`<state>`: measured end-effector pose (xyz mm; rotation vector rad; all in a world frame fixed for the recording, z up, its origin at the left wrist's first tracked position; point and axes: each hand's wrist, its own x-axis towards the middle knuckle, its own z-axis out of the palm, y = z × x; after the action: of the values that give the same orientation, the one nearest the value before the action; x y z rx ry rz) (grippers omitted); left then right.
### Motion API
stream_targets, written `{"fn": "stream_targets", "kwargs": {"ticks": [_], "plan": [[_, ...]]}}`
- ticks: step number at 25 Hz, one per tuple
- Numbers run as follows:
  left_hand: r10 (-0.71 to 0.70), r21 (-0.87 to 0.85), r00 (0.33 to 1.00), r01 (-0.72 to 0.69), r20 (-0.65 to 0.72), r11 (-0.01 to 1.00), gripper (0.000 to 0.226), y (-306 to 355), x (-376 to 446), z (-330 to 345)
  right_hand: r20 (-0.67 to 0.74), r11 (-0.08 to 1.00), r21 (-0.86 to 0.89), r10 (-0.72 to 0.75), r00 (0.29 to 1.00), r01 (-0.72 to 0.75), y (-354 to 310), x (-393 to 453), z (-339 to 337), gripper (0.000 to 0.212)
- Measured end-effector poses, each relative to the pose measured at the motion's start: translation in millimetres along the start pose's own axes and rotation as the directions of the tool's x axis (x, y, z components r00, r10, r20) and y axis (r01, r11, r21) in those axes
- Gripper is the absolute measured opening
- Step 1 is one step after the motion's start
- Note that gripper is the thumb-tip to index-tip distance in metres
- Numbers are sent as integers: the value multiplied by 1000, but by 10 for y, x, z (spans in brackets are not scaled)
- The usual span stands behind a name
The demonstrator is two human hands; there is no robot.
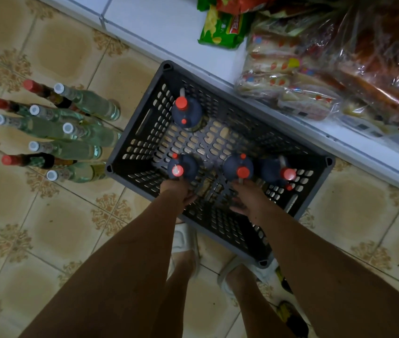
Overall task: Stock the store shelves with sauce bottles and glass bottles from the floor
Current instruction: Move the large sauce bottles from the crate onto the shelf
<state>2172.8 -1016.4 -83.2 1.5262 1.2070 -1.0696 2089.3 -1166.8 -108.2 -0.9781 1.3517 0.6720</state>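
Note:
A grey slatted plastic crate (130, 152) stands on the tiled floor against a white ledge. Inside it are several dark sauce bottles with red caps: one at the far side (190, 113), one near left (185, 165), one near middle (236, 164) and one near right (272, 170). My left hand (179, 192) reaches into the crate and is closed on the handle of the near left bottle. My right hand (246, 198) is closed on the handle of the near middle bottle. Left of the crate, several glass bottles (71, 135) stand on the floor, some clear with white caps, some dark with red caps.
The white ledge (159, 28) runs along the far and right side, holding bagged bread (288, 81) and a green snack pack (220, 28). My feet in white sandals (185, 242) stand just behind the crate. Dark objects (291, 315) lie by my right foot.

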Motion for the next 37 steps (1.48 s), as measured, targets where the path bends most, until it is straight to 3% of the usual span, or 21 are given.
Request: {"fn": "stream_targets", "kwargs": {"ticks": [3, 7, 11, 12, 15, 20, 23, 27, 31, 37], "plan": [[54, 94, 998, -55, 19, 994, 4, 67, -18, -45, -33, 1000, 28, 4, 999, -3, -90, 20, -55, 30], [213, 148, 977, -206, -28, 967, 16, 105, -133, -77, -3, 990, 134, 32, 999, -32, -259, -125, -173, 41], [326, 123, 945, -322, -15, 939, 11, 11, -555, -22, -14, 999, 3, -40, 999, 40, -199, -403, -317, 46], [347, 108, 938, -346, 3, 932, 10, 35, -689, -11, -19, 996, -28, -81, 997, 81, -207, -527, -364, 44], [425, 122, 903, -430, 69, 895, 10, 201, -1079, 30, -27, 984, -32, -176, 984, 175, -311, -971, -484, 4], [630, 207, 760, -649, 157, 732, 33, 423, -1707, 258, -93, 925, 172, -327, 941, 338, -462, -1623, -687, 12], [691, 193, 680, -733, 246, 652, 35, 520, -2006, 395, -115, 849, 247, -453, 884, 468, -563, -1982, -840, 19], [733, 201, 561, -826, 385, 527, 35, 555, -2362, 619, -184, 740, 290, -579, 794, 607, -749, -2387, -1033, 20], [766, 182, 474, -879, 434, 440, 42, 625, -2700, 890, -259, 677, 307, -617, 743, 669, -910, -2748, -1212, 12], [794, 70, 311, -944, 523, 323, 45, 754, -3490, 1233, -371, 527, 273, -714, 594, 804, -1090, -3311, -1656, 11]]}}
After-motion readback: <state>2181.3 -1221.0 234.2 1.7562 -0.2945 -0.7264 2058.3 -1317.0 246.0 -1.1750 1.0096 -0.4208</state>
